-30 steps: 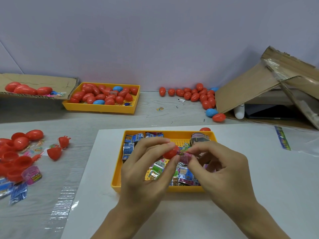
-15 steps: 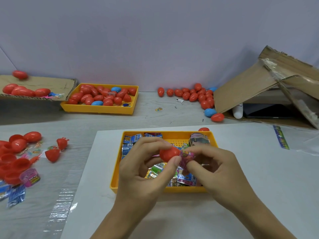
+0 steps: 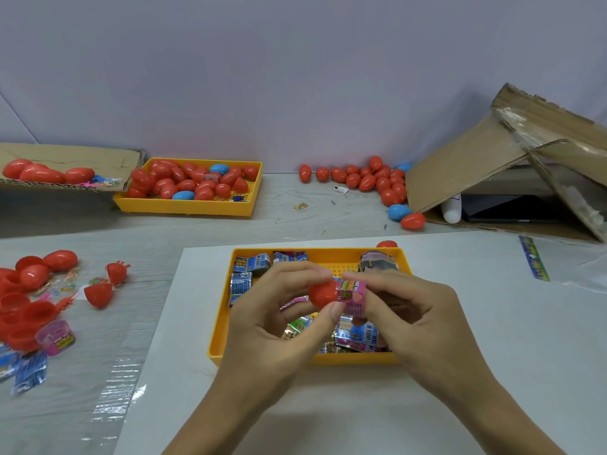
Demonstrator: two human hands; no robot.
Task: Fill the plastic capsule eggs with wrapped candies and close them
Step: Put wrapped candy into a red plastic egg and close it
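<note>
My left hand (image 3: 279, 323) pinches a red capsule egg half (image 3: 322, 295) between thumb and fingers. My right hand (image 3: 410, 316) holds a pink wrapped candy (image 3: 353, 295) pressed against the open side of that half. Both hands hover over a yellow tray (image 3: 220, 333) that holds several wrapped candies in blue, green and pink wrappers. Whether the candy sits partly inside the half is hidden by my fingers.
A second yellow tray (image 3: 184, 206) of red and blue eggs stands at the back left. Loose eggs (image 3: 368, 180) lie along the wall by a torn cardboard box (image 3: 476, 159). Open red halves (image 3: 23, 310) and candies lie at the left. A white sheet (image 3: 492, 323) is under the tray.
The pink candy has turned and come up against the red half, showing more of its wrapper. Both hands stay together over the tray.
</note>
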